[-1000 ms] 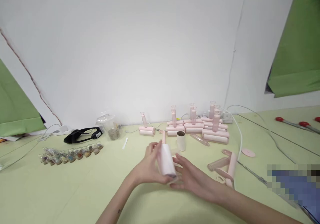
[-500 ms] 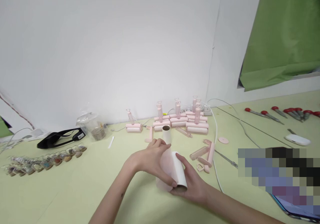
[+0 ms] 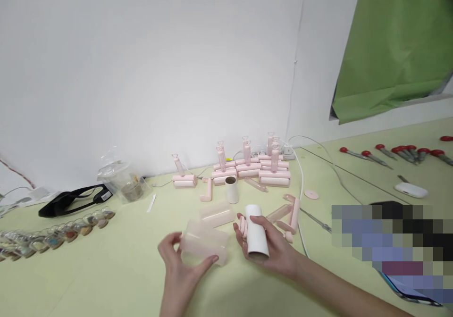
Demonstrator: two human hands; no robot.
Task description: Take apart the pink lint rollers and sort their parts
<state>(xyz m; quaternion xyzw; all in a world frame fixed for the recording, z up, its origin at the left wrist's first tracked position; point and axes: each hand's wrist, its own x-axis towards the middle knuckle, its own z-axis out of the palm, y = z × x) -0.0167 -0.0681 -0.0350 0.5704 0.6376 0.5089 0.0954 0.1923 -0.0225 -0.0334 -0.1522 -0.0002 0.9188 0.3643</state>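
My left hand [image 3: 182, 265] grips a translucent pink roller cover [image 3: 205, 242] between thumb and fingers, low over the table. A second translucent cover [image 3: 217, 214] lies just behind it. In my right hand [image 3: 281, 251] is a white lint-roller refill [image 3: 256, 234], tilted, its cardboard core end facing me. The fingers of that hand also hold a small round pink part [image 3: 242, 226] against the roll's left side. Another white refill [image 3: 232, 194] stands upright farther back. Right of the held roll lie a pink roller handle [image 3: 293, 215] and a clear pink tube [image 3: 279, 213].
Several assembled pink lint rollers [image 3: 274, 178] stand along the wall. A pink disc [image 3: 311, 194] and a white cable [image 3: 302, 180] lie to the right, beyond them red-handled screwdrivers [image 3: 403, 152] and a phone [image 3: 410, 291]. Small domed items [image 3: 71, 232] and a plastic bag [image 3: 122, 180] are left.
My left hand has moved left, away from the white roll, carrying the translucent cover. The roll stays in my right hand, and the pink part beside it now shows. The view has shifted slightly.
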